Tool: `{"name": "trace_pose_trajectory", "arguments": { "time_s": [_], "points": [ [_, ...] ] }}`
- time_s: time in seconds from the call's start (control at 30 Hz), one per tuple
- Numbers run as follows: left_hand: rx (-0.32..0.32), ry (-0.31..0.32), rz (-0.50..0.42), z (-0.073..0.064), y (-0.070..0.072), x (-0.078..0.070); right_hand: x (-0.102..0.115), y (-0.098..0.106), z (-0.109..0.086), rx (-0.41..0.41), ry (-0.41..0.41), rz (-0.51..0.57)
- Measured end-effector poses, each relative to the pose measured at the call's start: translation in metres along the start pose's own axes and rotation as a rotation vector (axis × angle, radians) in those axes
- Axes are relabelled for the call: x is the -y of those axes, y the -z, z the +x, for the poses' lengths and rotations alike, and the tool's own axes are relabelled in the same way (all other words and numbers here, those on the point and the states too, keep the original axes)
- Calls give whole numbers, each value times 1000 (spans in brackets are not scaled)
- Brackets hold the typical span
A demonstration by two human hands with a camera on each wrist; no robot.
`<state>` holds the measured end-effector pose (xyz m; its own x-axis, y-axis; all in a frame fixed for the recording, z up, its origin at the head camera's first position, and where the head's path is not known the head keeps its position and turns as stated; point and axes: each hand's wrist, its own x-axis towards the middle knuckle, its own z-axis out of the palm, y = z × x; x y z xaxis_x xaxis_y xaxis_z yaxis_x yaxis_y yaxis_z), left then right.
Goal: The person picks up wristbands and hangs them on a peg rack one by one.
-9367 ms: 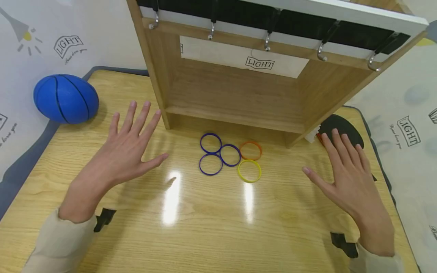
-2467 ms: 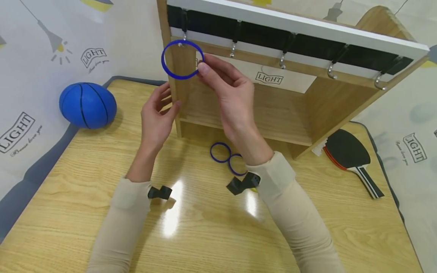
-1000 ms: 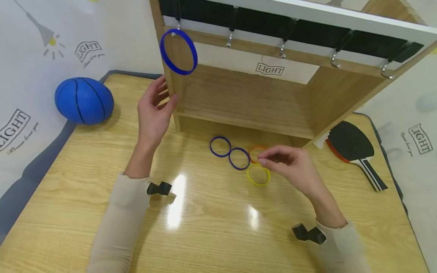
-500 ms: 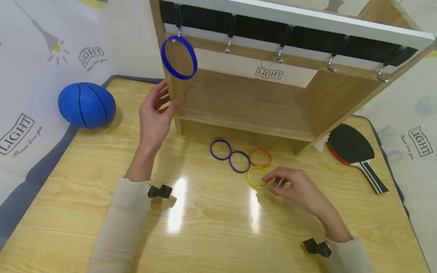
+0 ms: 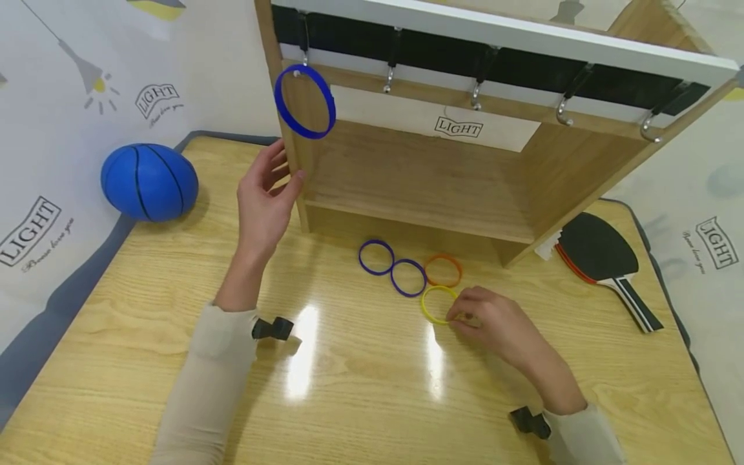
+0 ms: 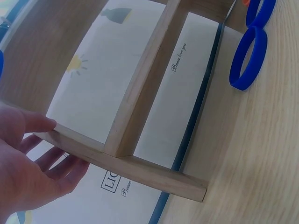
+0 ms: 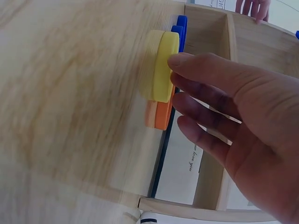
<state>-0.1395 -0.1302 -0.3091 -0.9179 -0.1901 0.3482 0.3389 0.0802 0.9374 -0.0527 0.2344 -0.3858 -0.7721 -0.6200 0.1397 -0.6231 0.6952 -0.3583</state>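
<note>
My left hand (image 5: 264, 197) grips the left side panel of a wooden shelf (image 5: 418, 161); in the left wrist view the thumb lies on one side of the panel, the fingers on the other. My right hand (image 5: 494, 326) pinches the right edge of a yellow silicone wristband (image 5: 427, 315), which lies on the table. Touching it or close by are an orange wristband (image 5: 461, 271) and a blue wristband (image 5: 394, 282), with another blue wristband (image 5: 360, 258) to the left. A third blue wristband (image 5: 328, 126) hangs from the shelf's leftmost hook (image 5: 305, 59).
Several more metal hooks (image 5: 388, 81) line the shelf's top front, with nothing on them. A blue ball (image 5: 150, 182) stands at the table's left. On the right lies a black and red table tennis bat (image 5: 601, 248) beside the shelf. Printed cloth covers the walls.
One blue wristband went from the table to the leftmost hook, carried by the right hand. That hand then came down to the yellow wristband. The left hand came to the shelf's side and stayed.
</note>
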Motion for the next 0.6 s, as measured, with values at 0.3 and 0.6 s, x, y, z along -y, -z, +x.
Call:
{"name": "trace_pose_trajectory", "arguments": {
  "time_s": [0.3, 0.6],
  "points": [
    [4, -10, 4, -1, 0, 0, -2, -5, -1, -24, 69, -84],
    [1, -21, -2, -1, -1, 1, 9, 1, -3, -64, 45, 4]
  ]
}}
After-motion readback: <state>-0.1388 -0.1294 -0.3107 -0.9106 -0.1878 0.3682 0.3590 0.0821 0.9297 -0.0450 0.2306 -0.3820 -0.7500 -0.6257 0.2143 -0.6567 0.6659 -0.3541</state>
